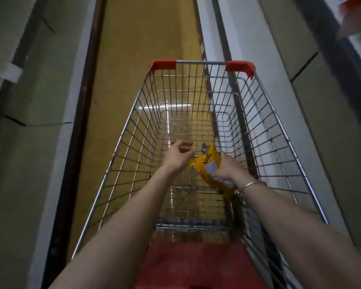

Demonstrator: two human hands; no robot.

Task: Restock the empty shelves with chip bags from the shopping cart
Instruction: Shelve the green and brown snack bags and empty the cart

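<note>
Floor (138, 59): a glossy yellow-tan strip running up the middle of the view. Dark skirting band (86, 101): a brown-black edge along the floor's left side, reaching from the lower part of the view to the top. Light reflection (165, 106): a pale horizontal streak on the floor, mid-view. Paper tag (10, 73): a small white slip at far left, too blurred to read. Bracelet (251, 184): a thin silver band worn on the right wrist. Packages (354, 9): blurred red-orange shapes in the upper right corner; their kind cannot be told.
</note>
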